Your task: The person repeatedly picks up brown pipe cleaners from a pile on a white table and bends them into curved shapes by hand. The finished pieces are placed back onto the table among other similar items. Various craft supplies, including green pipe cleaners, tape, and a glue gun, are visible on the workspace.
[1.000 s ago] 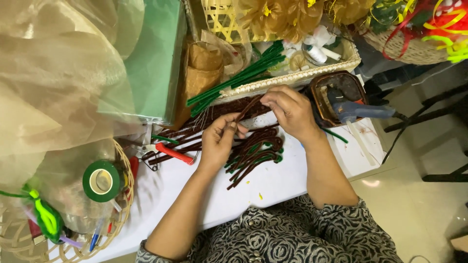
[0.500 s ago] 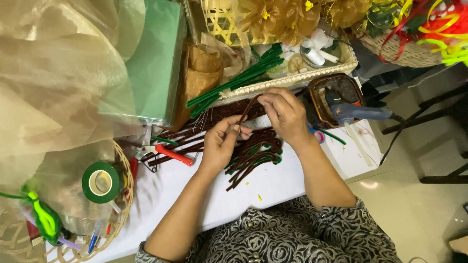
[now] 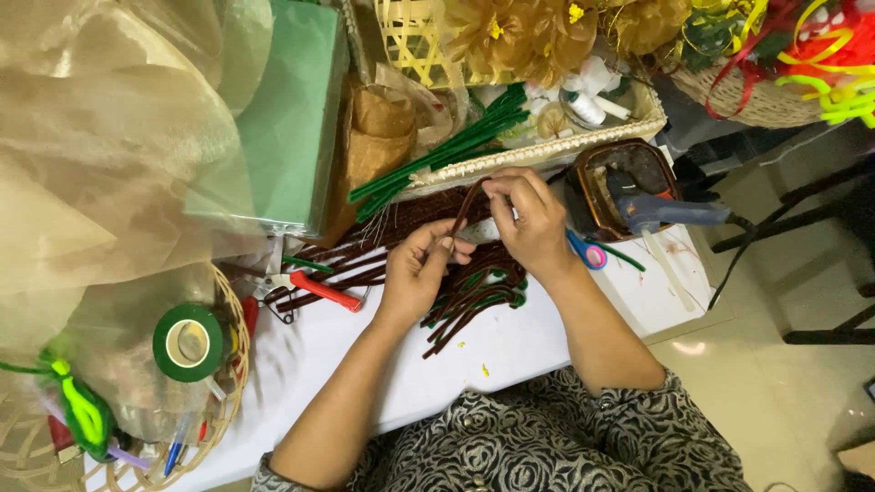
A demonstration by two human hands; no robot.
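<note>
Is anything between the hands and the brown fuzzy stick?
Nothing visible. The left hand pinches the lower end of the brown fuzzy pipe-cleaner stick and the right hand pinches its upper end, so both touch it directly.

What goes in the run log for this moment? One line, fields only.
left hand: pinches brown pipe cleaner | right hand: pinches its upper end | below: pile of brown stems on white table

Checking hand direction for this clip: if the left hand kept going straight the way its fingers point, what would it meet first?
The left hand points up and right, so probably the right hand gripping the same brown pipe cleaner; depth is unclear.
</note>
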